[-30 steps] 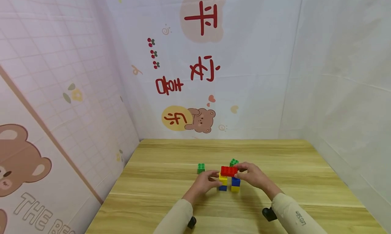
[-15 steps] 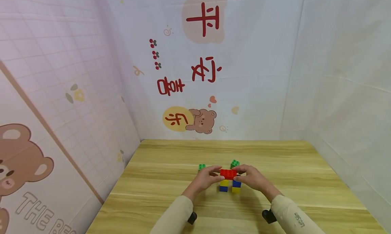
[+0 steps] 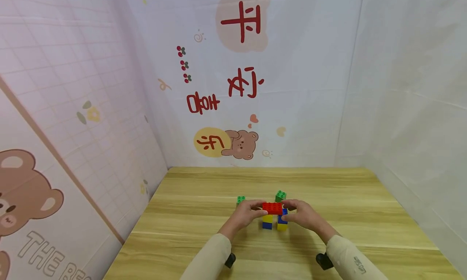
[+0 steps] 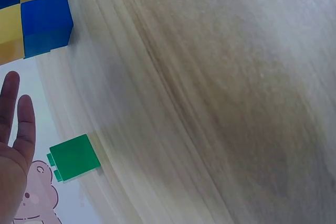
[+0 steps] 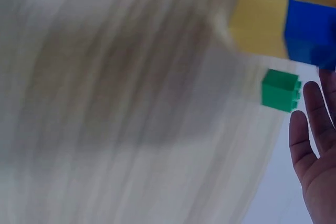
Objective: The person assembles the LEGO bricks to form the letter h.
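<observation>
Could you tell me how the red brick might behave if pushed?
The red brick has crisp edges and moulded studs, so it is probably stiff. Its boxy shape makes rolling unlikely. With the narrow left stack beneath it, a push might tip both.

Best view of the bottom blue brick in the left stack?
Left wrist: the blue brick is large and uncovered there. Head shows it small, under the yellow brick; right wrist catches only part, cut off by the frame's top edge.

Your wood-grain table [image 3: 204, 239], left green block [image 3: 241, 199], right green block [image 3: 280, 196], nearer you a blue-based stack [image 3: 267, 222], a yellow-based stack [image 3: 281, 222]
</observation>
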Tool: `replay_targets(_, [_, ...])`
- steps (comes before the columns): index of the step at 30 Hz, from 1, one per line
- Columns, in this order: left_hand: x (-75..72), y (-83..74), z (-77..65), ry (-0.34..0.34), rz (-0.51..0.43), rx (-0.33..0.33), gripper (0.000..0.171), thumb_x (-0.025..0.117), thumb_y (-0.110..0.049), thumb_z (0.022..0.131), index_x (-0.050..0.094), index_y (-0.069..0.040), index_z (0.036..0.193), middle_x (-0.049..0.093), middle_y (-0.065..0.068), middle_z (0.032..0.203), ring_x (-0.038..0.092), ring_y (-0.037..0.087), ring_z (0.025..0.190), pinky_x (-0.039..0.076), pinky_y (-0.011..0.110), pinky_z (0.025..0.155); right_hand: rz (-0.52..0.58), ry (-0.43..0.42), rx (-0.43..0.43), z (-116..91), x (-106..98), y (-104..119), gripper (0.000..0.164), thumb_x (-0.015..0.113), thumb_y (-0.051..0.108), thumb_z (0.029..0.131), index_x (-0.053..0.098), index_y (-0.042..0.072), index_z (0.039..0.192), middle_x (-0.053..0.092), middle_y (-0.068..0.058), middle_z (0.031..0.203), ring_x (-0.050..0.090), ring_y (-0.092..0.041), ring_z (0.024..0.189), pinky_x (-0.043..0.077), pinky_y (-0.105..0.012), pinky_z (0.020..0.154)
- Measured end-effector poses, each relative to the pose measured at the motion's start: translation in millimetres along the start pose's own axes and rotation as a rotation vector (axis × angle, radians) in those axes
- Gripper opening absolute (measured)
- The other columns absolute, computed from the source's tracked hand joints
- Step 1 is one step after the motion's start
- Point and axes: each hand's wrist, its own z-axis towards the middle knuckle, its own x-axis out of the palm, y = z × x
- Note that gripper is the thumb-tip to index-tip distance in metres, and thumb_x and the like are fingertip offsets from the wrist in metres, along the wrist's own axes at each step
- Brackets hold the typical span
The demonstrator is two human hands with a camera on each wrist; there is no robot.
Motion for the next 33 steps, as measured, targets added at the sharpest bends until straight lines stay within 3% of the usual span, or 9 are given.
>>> replay_targets(11, [-5.3, -10.4, 0.4, 0.021, 0.123, -0.008, 0.037, 0.073, -0.032, 0.091, 0.07, -0.016, 0.125, 0.07, -0.007, 0.11, 0.062, 0.013, 0.098, 0.053, 0.032, 0.081, -0.048, -0.031, 0.033, -1.3, 7.9, -8.4, 0.041, 0.08, 0.018, 0.084, 0.068, 0.002, 0.12, 0.067, -0.006, 0.113, 0.059, -0.03, 0.105, 0.049, -0.055, 0.09])
replay_targets(17, [-6.7, -11.5, 0.4, 0.036, 0.14, -0.004, 0.035, 0.073, -0.032, 0.091, 0.072, -0.018, 0.123, 0.07, -0.009, 0.107, 0.062, 0.011, 0.095, 0.053, 0.032, 0.08, -0.061, -0.035, 0.022, -0.8, 7.8, -6.9, 0.047, 0.079, 0.018, 0.085, 0.065, 0.001, 0.127, 0.065, -0.01, 0.121, 0.058, -0.032, 0.109, 0.05, -0.054, 0.091])
replay_targets(21, [-8.3, -12.7, 0.6, 0.047, 0.157, 0.011, 0.033, 0.073, -0.032, 0.091, 0.072, -0.018, 0.121, 0.07, -0.009, 0.106, 0.061, 0.012, 0.094, 0.053, 0.031, 0.079, -0.052, -0.051, -0.013, 2.9, 7.0, -3.5, 0.051, 0.079, 0.027, 0.086, 0.064, 0.003, 0.129, 0.065, -0.011, 0.123, 0.059, -0.032, 0.109, 0.051, -0.051, 0.088])
replay_targets(27, [-8.9, -11.8, 0.8, 0.056, 0.169, 0.021, 0.032, 0.072, -0.032, 0.091, 0.073, -0.018, 0.12, 0.07, -0.01, 0.106, 0.062, 0.012, 0.095, 0.053, 0.03, 0.079, -0.04, -0.059, -0.039, 5.1, 10.2, -1.5, 0.041, 0.074, 0.031, 0.09, 0.069, 0.007, 0.122, 0.067, -0.003, 0.113, 0.061, -0.026, 0.104, 0.051, -0.049, 0.086])
replay_targets(33, [-4.1, -5.8, -2.0, 0.018, 0.177, 0.012, 0.035, 0.074, -0.034, 0.09, 0.072, -0.019, 0.122, 0.069, -0.012, 0.111, 0.06, 0.011, 0.099, 0.053, 0.032, 0.081, -0.03, -0.081, -0.03, 1.6, 15.9, -5.0, 0.039, 0.074, 0.029, 0.091, 0.069, 0.006, 0.122, 0.067, -0.007, 0.118, 0.061, -0.027, 0.107, 0.048, -0.053, 0.09])
